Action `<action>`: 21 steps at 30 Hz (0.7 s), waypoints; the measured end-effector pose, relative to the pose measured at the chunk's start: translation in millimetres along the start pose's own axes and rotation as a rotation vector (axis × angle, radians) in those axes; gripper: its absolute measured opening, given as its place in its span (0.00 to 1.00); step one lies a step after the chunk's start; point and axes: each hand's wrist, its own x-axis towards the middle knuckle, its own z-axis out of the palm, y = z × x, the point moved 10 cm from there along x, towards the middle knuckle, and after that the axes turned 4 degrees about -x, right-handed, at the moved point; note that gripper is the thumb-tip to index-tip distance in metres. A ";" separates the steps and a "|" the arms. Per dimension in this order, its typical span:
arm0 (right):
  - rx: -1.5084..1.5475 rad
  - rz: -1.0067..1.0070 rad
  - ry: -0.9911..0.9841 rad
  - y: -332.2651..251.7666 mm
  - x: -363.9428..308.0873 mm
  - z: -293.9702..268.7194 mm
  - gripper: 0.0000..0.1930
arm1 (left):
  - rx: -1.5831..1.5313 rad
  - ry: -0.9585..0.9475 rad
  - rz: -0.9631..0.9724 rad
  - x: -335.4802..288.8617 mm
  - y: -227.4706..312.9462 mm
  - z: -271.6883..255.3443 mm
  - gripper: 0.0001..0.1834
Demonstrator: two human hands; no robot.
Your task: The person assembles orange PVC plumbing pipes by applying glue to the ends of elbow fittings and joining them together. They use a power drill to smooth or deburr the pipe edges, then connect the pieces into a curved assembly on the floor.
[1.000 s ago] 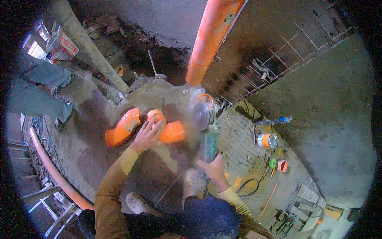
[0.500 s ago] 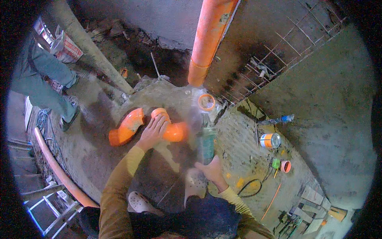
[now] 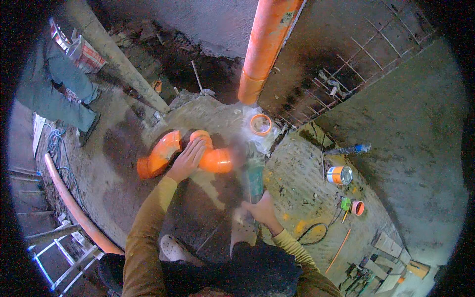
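My left hand (image 3: 189, 159) lies over an orange pipe elbow (image 3: 216, 160) on the ground, its fingers pressed down along the curved fitting. My right hand (image 3: 262, 210) is wrapped round the rear of a green angle grinder (image 3: 255, 181). The tool's grey head points away from me beside the elbow's right end. Blur and dust there hide the disc, and I cannot tell whether it touches the fitting. A second orange elbow (image 3: 161, 157) rests just left of my left hand. Beyond the grinder, an orange pipe socket (image 3: 261, 124) opens upward, with pale plastic sheet around it.
A tall orange pipe (image 3: 267, 44) rises past the socket. To the right are a paint can (image 3: 339, 175), a short orange pipe piece (image 3: 357, 208) and a black cord (image 3: 316, 232). Another person's legs (image 3: 71, 94) stand at far left, near a long pipe (image 3: 76, 208) and ladder (image 3: 62, 262).
The grinder's head has swung slightly left, closer to the elbow's right end. My left hand stays on the elbow. The whole view has shifted a little.
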 end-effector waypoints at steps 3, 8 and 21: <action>-0.068 0.015 -0.010 -2.3 0.7 -1.1 0.36 | -0.029 0.010 0.002 1.6 0.6 -0.9 0.30; -0.118 -0.004 -0.004 -5.6 1.7 -2.8 0.36 | -0.048 0.047 -0.010 2.0 -0.1 -2.8 0.30; -0.076 -0.041 0.013 1.1 5.4 5.3 0.33 | 0.013 0.034 0.012 1.6 2.4 -0.7 0.28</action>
